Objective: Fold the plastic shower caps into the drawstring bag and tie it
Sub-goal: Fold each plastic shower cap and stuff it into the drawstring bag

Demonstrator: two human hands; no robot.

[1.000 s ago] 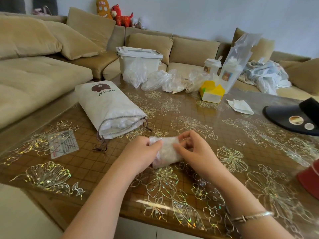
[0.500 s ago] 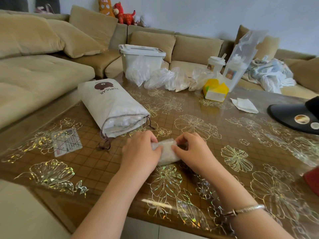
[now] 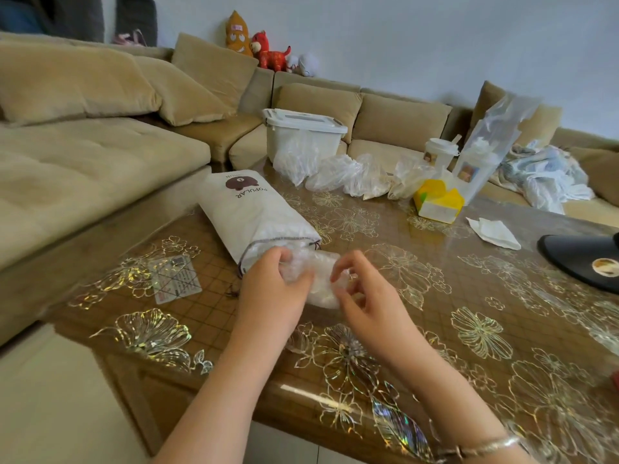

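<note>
At counter (image 3: 435, 296) centre, left hand (image 3: 271, 296) grip pinches folded shower cap (image 3: 318, 279) w/ bag (image 3: 254, 212) mouth at 11 o'clock, ready for loading; right hand (image 3: 365, 296) fingers loosely curled, holding nothing.

1. The folded shower cap (image 3: 318, 279) is a small clear crinkly bundle. It sits just in front of the bag's open mouth.
2. The drawstring bag (image 3: 254, 216) is white with a brown bear picture. It lies on its side, looks partly full, and its mouth is untied.
3. More shower caps (image 3: 348, 177) lie loose and puffy in a row farther back.
</note>
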